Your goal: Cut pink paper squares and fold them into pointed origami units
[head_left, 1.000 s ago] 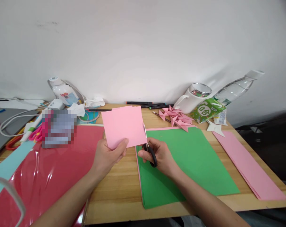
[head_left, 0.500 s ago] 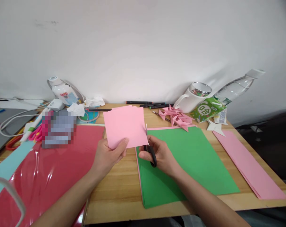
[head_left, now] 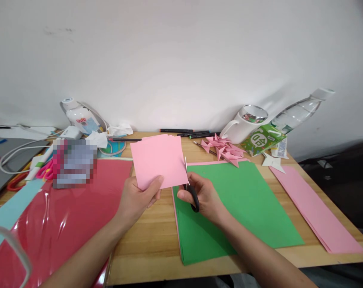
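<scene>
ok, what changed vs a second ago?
Only small shifts: the pink squares and scissors sit slightly farther right. Nothing was taken up or let go: the left hand still grips the squares, the right hand the scissors. The green sheets, folded pink pieces and white mug stayed put.

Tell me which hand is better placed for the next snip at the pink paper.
Probably the right hand: it holds the scissors at the edge of the pink paper, which the left hand grips.

White mug point(head_left: 243, 129) beside green packet point(head_left: 264, 139), tilted clear bottle point(head_left: 298, 113); crumpled tissue point(head_left: 120, 129), black pens point(head_left: 177, 131)
</scene>
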Available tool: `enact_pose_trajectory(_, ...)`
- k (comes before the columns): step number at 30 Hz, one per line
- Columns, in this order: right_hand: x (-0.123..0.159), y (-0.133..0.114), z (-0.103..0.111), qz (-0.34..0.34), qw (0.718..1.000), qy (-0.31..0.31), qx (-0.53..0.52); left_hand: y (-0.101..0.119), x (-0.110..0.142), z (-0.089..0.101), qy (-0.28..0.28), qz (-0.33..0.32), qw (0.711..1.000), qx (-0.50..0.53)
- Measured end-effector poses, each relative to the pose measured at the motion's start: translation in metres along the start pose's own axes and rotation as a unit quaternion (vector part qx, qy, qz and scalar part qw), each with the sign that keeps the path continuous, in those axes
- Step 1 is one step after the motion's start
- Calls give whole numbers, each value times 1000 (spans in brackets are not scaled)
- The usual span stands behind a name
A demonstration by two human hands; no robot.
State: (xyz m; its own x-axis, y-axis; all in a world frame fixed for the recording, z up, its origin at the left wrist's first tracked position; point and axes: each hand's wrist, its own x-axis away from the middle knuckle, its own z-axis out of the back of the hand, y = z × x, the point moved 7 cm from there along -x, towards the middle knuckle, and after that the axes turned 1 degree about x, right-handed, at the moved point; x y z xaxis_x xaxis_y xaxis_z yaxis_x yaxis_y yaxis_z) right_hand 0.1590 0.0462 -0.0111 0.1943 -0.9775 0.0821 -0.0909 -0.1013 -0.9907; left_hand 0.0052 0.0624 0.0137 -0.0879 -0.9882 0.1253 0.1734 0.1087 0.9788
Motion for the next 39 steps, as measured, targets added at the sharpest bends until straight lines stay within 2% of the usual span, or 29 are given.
enact_pose_trajectory(9, 2, -6, -2, 26, 999, -26, 15, 0, 1, 2, -4, -22, 1000, -17)
enact_pose_trajectory(18, 1, -3, 0, 3, 1000, -9, 4, 1, 0, 0, 5, -1, 1000, -10)
enact_pose_trajectory(39, -1, -1, -1, 1, 1000, 10, -5, 1, 1, -2, -10, -8, 1000, -9)
